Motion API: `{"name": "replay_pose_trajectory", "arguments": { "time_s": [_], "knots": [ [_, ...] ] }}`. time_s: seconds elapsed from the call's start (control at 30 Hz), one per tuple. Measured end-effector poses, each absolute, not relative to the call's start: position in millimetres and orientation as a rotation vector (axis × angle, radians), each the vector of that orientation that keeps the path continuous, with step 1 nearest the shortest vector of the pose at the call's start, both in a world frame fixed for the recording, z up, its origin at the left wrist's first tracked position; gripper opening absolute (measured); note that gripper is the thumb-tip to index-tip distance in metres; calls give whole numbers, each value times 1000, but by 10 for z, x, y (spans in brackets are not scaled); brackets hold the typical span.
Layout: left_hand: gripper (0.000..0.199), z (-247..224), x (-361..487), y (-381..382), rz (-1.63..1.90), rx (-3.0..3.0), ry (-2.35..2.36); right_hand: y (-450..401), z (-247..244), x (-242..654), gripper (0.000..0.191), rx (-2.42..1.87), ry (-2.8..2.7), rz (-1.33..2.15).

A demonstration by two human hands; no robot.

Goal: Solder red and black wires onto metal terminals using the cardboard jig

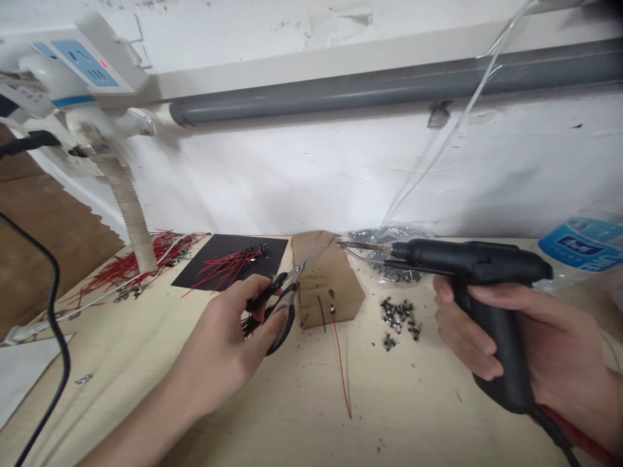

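No words or numbers clear enough to read. Blue label on clear plastic water bottle (581, 250) at right edge: white marks, too blurry. White power strip (92, 58) at top left: blue panels with dark marks, too small, plus tiny red light.

Water bottle (581, 250), grey pipe (389, 87).

Black-handled scissors (282, 298) lay on the wooden bench, blades resting up on a cardboard piece (327, 282); the black pistol-grip soldering gun (479, 292) was held level, tip pointing left above the cardboard's right edge.
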State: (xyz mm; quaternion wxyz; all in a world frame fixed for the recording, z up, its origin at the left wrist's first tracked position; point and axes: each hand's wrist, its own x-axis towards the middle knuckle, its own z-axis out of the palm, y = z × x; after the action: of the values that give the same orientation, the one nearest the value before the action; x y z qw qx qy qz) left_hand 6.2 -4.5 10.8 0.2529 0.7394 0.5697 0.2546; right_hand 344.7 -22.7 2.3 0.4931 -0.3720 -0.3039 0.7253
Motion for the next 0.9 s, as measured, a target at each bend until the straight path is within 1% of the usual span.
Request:
{"name": "replay_pose_trajectory", "arguments": {
  "time_s": [0.17, 0.3, 0.63, 0.9],
  "knots": [
    [30, 98, 22, 0, 813, 2149, 1662, -213, -26, 3516, 21, -808, -663, 1840],
    [34, 74, 24, 5, 838, 2224, 1635, -208, -41, 3532, 24, -756, -652, 1910],
    [25, 65, 37, -10, 834, 2295, 1529, -201, -81, 3533, 25, -665, -637, 1982],
    [26, 70, 29, -36, 842, 2272, 1515, -169, -95, 3556, 26, -679, -591, 2066]
  ]
}}
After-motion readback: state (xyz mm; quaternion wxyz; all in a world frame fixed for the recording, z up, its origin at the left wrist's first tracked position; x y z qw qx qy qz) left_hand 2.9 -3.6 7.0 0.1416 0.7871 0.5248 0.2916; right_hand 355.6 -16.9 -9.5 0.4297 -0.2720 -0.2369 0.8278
